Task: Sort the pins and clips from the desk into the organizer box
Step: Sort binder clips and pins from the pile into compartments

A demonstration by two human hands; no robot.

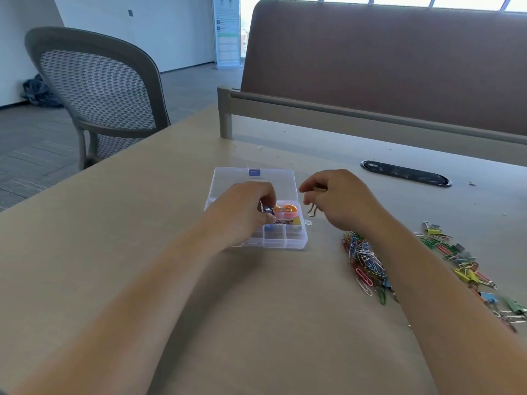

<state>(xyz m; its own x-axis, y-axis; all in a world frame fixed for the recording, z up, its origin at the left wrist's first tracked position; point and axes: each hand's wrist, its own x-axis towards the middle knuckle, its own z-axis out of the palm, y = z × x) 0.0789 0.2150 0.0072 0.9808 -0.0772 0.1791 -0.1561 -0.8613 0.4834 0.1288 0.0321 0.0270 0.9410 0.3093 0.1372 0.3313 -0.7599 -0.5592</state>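
I see the desk (142, 252) filling most of the view. The open organizer box (296, 241) sits at its centre, with the lid (228, 181) laid back toward twelve o'clock. A heap of paper clips (365, 260) lies at four o'clock from the box, and the binder clips (462, 262) are strewn farther out the same way. The left hand (242, 208) is over the box's middle compartments, its fingers curled tight and pinching a blue clip (268, 210). The right hand (339, 198) hovers at three o'clock, just beside the box. Its fingers are curled narrow, holding a wire clip (312, 210) that dangles beneath them.
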